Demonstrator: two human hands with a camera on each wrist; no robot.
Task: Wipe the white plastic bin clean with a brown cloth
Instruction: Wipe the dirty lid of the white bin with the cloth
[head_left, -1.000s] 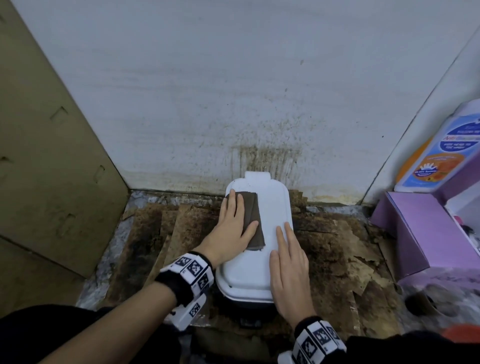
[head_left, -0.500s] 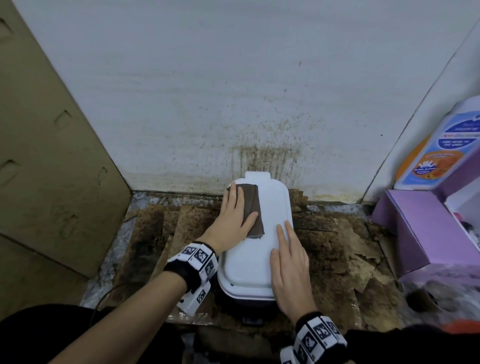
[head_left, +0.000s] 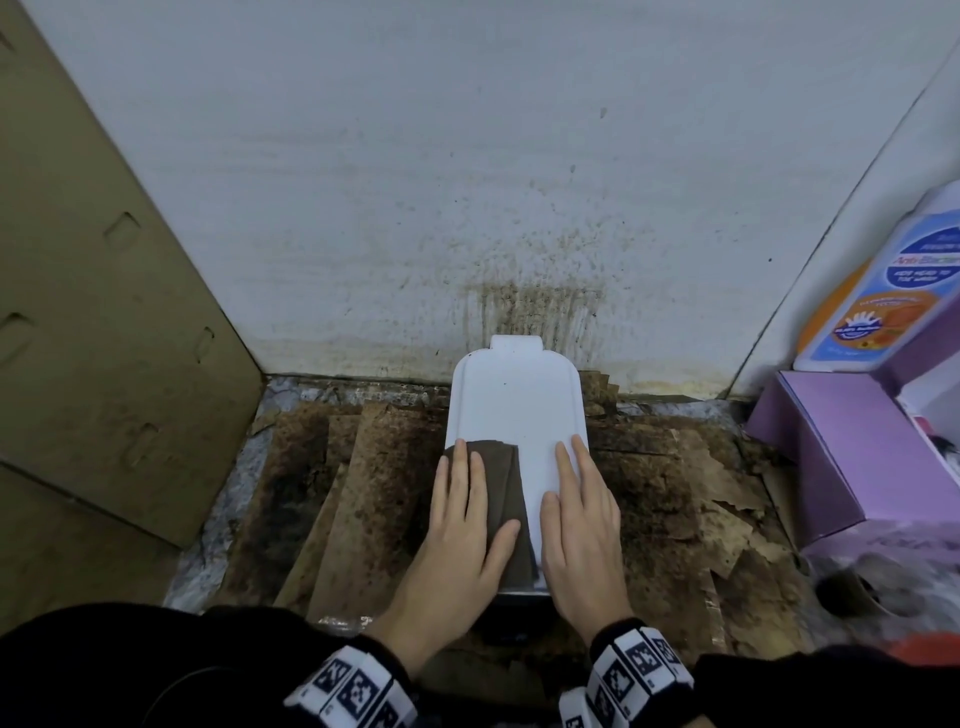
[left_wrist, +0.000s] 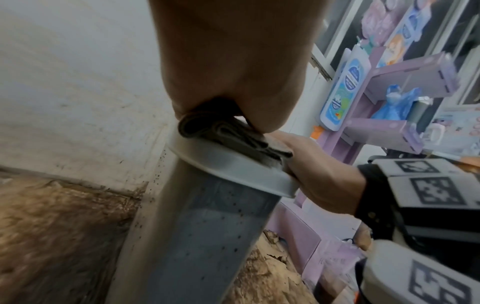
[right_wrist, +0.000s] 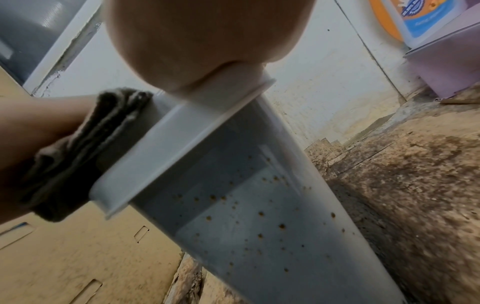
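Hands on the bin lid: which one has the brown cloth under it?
The left hand: its flat fingers press the folded brown cloth onto the white bin. The right hand rests bare on the lid beside it.

A white block band (head_left: 353, 691) printed with black square fiducial markers was worn at the left wrist over a black strap. A matching marker band (head_left: 639, 670) was worn at the right wrist. Black sleeves (head_left: 104, 670) were seen behind both bands. From the left wrist camera, the right band's markers (left_wrist: 436, 191) were shown large, beside a black strap.
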